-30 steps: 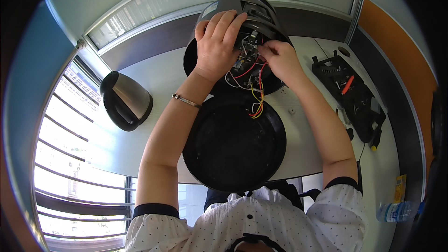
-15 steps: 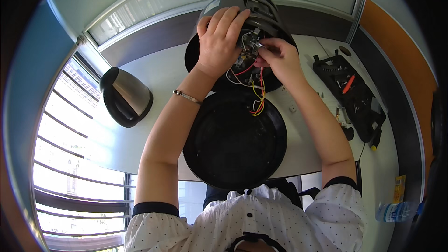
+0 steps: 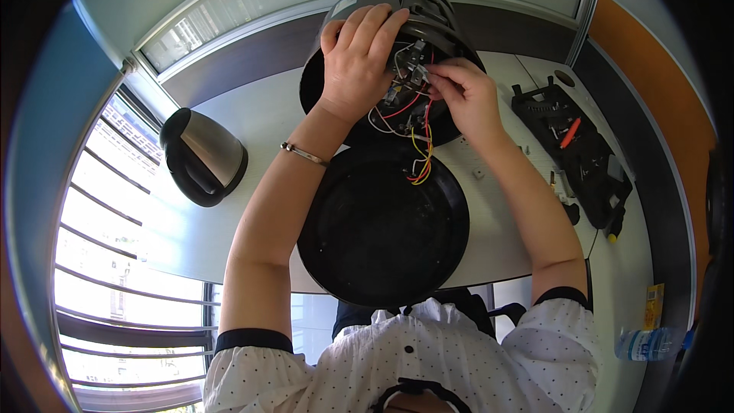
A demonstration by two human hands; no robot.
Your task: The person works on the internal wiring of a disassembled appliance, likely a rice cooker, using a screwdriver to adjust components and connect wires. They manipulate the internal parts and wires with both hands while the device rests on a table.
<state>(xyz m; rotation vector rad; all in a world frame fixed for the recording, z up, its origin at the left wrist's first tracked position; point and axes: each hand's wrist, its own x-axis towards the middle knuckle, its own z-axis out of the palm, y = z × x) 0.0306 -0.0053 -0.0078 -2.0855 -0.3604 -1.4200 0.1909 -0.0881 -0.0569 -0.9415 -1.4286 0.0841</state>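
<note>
A dark cylindrical electric appliance, perhaps a cooker [image 3: 312,80], lies on its side with its open underside toward me. Bundled wires [image 3: 420,138] and metal parts show inside it. My left hand [image 3: 358,61] is closed over the upper edge of its housing, the thumb hidden. With thumb and fingertips, my right hand [image 3: 468,95] pinches at a small metal bracket [image 3: 418,73] among the wires; the fingertips partly cover the spot. A round black base cover [image 3: 382,237] lies in front of the opening, with red and yellow wires reaching over its far edge.
A steel and black kettle [image 3: 202,157] stands at the left. On the right an open black tool case [image 3: 569,138] holds a red-handled tool [image 3: 570,132], with small loose parts [image 3: 556,183] beside it. A water bottle [image 3: 648,344] lies at the lower right. A low partition rises behind the appliance.
Both hands stay at the same places on the appliance. The right fingers have shifted slightly at the metal bracket, and the whole view has moved a little.
</note>
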